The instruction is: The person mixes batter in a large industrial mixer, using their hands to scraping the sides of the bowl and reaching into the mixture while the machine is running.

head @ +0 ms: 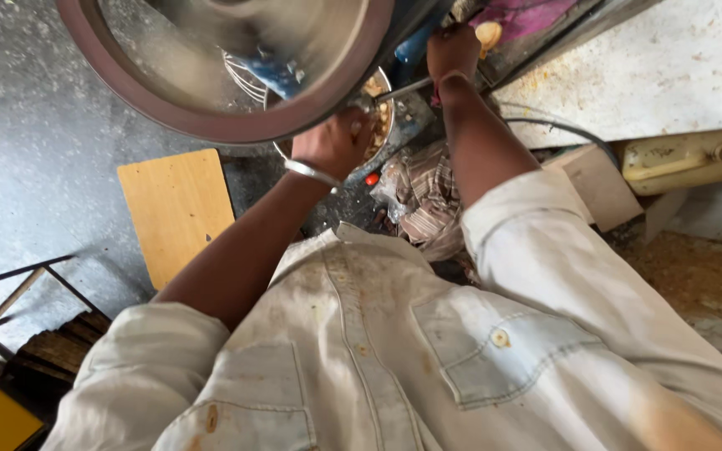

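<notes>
The view looks down over a stained pale shirt to both arms, which reach forward under a large round brown-rimmed disc that is blurred.

The left hand, with a thin metal bangle at the wrist, is closed around the near rim of a round metal bowl. The bowl sits directly below the disc and holds pale brown crumbly material; most of the bowl is hidden by the hand and the disc. The right hand is higher up and closed on the top end of a thin grey metal rod, which slopes down to the bowl.

As for progress, the bowl already has material in it and both hands are clamped on their things, so the work seems to be in the middle. How much is left I cannot tell, because the inside of the bowl is mostly covered.

Around them, a light wooden board lies on the dark grey floor to the left, a striped crumpled cloth is below the bowl, and a yellowish plastic jerrycan lies on its side to the right.
</notes>
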